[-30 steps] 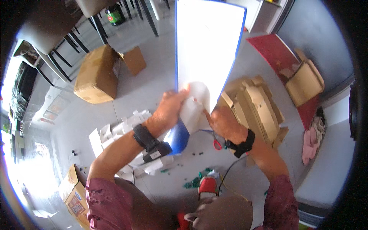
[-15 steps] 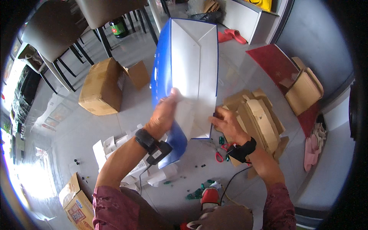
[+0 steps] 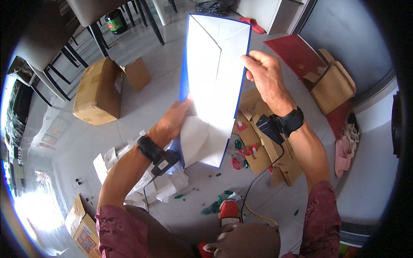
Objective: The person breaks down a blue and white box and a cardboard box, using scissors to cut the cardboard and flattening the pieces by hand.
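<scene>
A large blue-and-white paper bag (image 3: 215, 77) is held up in front of me, its white creased side facing me and blue showing along its edges. My left hand (image 3: 174, 118) grips its left edge at about mid-height, with the fingers partly hidden behind it. Higher up, my right hand (image 3: 266, 75) pinches the right edge between thumb and fingers. The lower part of the bag bulges and bends near my left hand. Below it on the floor lie red-handled scissors (image 3: 243, 152) and scattered small green pieces (image 3: 211, 208).
Flattened cardboard (image 3: 254, 157) lies below my right hand, white cartons (image 3: 161, 189) below my left. A brown box (image 3: 97, 90) stands at the left near chairs (image 3: 92, 10). An open carton (image 3: 333, 88) sits on a red mat (image 3: 297, 56); pink slippers (image 3: 343, 157) are at the right.
My right hand has moved up along the bag's right edge, from near its lower end. The bag has turned to show more of its white side and less blue.
</scene>
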A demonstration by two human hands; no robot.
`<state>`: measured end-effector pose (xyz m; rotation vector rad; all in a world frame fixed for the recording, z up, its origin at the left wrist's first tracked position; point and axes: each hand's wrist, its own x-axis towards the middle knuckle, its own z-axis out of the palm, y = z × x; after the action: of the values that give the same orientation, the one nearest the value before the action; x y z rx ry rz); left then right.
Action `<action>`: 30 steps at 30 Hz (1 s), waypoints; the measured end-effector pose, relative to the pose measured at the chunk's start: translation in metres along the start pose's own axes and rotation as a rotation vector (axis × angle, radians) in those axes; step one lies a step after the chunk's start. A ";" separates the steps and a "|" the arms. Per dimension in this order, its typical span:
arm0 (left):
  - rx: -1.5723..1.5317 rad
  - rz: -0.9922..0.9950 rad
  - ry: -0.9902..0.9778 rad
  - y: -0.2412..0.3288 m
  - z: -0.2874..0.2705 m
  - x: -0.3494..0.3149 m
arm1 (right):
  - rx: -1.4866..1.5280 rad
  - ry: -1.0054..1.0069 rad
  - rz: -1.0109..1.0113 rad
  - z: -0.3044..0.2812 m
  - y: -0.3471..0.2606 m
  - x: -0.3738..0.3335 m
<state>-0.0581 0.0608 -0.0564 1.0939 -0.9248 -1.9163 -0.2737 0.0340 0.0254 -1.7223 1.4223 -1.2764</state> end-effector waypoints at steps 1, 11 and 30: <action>0.007 0.040 -0.035 0.002 0.002 -0.002 | 0.062 0.033 -0.023 0.003 0.000 -0.001; 0.963 0.584 -0.139 0.000 -0.019 0.016 | -0.215 0.036 -0.264 0.017 0.004 0.003; 0.487 0.464 0.138 0.061 0.004 -0.033 | -0.292 -0.206 -0.733 0.052 -0.001 -0.047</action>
<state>-0.0352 0.0612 0.0088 1.1357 -1.4647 -1.2531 -0.2248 0.0718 -0.0087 -2.6399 0.9062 -1.2109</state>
